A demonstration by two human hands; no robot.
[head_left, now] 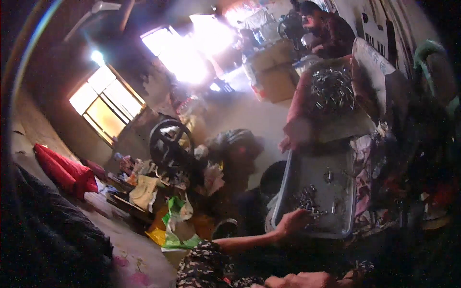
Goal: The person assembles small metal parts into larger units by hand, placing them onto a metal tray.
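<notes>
My left hand (293,223) reaches over the near left rim of a shallow grey tray (312,168). Its fingers are drawn together at a loose cluster of small shiny metal parts (307,198); whether one is between the fingertips is too small to make out. A few more metal parts (329,175) lie farther up the tray floor. At the lower edge, my right hand (302,280) is closed with its fingers curled, partly cut off by the frame. What it holds, if anything, is hidden.
Beyond the tray, a cloth-lined bin (300,110) holds many metal parts (333,89). Left stand a dark handwheel machine (170,144) and a green and white bag (180,223). A person (331,29) works at the back, near cardboard boxes (273,72). Red cloth (65,170) lies far left.
</notes>
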